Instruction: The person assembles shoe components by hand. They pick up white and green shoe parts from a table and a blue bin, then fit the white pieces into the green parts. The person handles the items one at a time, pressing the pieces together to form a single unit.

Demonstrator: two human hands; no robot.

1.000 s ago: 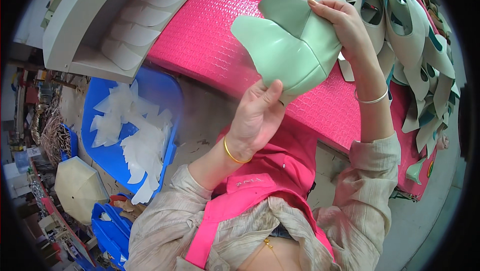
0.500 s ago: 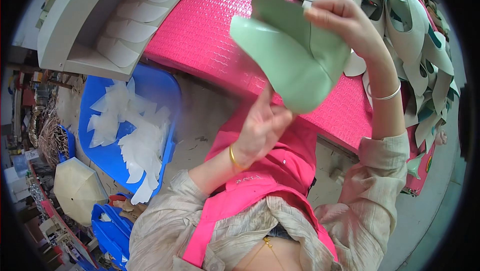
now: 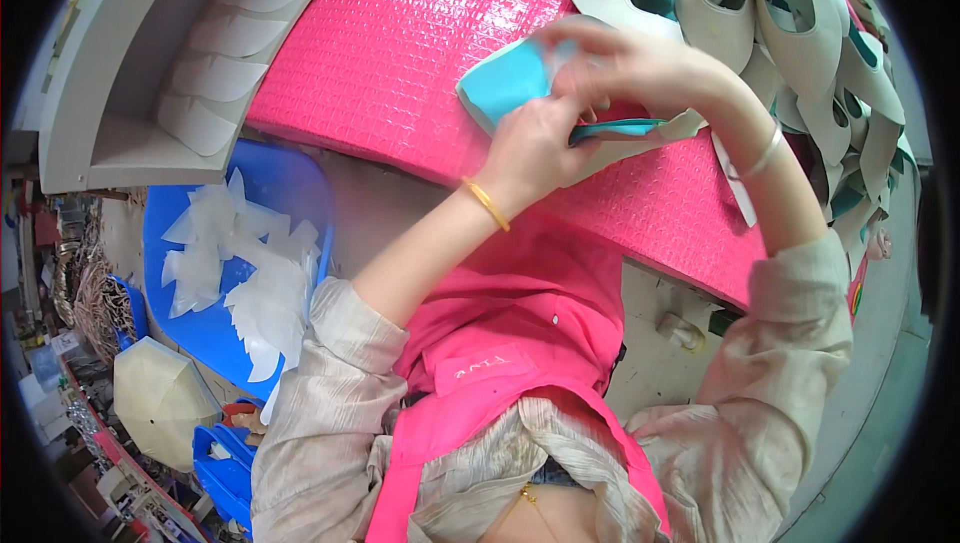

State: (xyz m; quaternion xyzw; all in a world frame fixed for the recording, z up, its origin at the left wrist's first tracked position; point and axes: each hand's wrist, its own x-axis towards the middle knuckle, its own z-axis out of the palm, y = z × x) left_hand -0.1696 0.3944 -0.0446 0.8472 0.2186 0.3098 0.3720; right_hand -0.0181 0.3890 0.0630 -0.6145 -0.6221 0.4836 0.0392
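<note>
A pale green shoe upper (image 3: 500, 93) with a turquoise lining is held low over the pink table, its lining side partly turned up. My left hand (image 3: 540, 148) is closed on its near edge, fingers wrapped round the material. Over its middle, my right hand (image 3: 630, 73) bends in from the right with fingers curled toward the left hand. Motion smears those fingers, so whether they grip the upper cannot be made out. Both hands cover much of the piece.
A pink textured table cover (image 3: 400, 43) lies before me. Pale shoe uppers (image 3: 800, 13) are heaped at the right. A grey rack (image 3: 110, 63) at the left holds a row of white curved pieces (image 3: 235, 31). Below it, a blue bin (image 3: 190, 338) contains translucent white scraps (image 3: 265, 293).
The upper has come down from a raised position and been turned, so its turquoise lining shows. My left hand has moved up onto it and closed; my right hand has shifted left and lower.
</note>
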